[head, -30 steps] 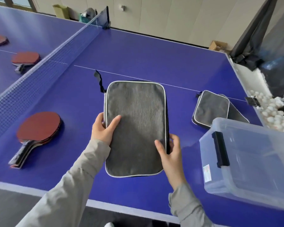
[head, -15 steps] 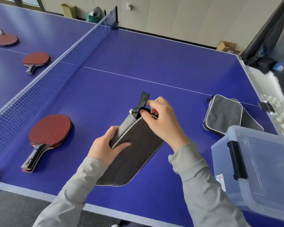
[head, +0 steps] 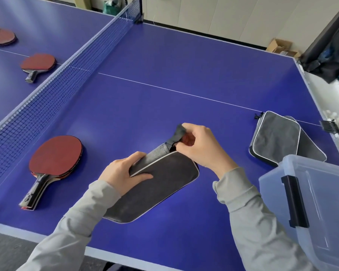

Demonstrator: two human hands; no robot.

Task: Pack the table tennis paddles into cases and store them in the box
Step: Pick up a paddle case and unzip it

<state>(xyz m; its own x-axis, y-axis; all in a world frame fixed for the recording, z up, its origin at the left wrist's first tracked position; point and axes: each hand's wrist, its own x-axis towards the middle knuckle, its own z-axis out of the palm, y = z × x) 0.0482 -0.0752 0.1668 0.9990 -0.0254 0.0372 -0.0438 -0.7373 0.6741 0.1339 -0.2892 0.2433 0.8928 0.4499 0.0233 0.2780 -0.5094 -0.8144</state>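
On the blue table (head: 184, 61) the left hand (head: 121, 173) grips the grey case (head: 157, 184) steady while the right hand (head: 200, 147) pinches its zipper end, paddles (head: 55, 157) waiting at nine o'clock.

A grey fabric zip case with white piping (head: 160, 184) tilts at centre; red rubber paddles (head: 53, 163) lie at nine o'clock — a clear plastic box (head: 317, 202) at four.

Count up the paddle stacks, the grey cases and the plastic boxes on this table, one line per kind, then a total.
Paddle stacks: 3
Grey cases: 3 (one held, two overlapping by the box)
Clear plastic boxes: 1
Total: 7
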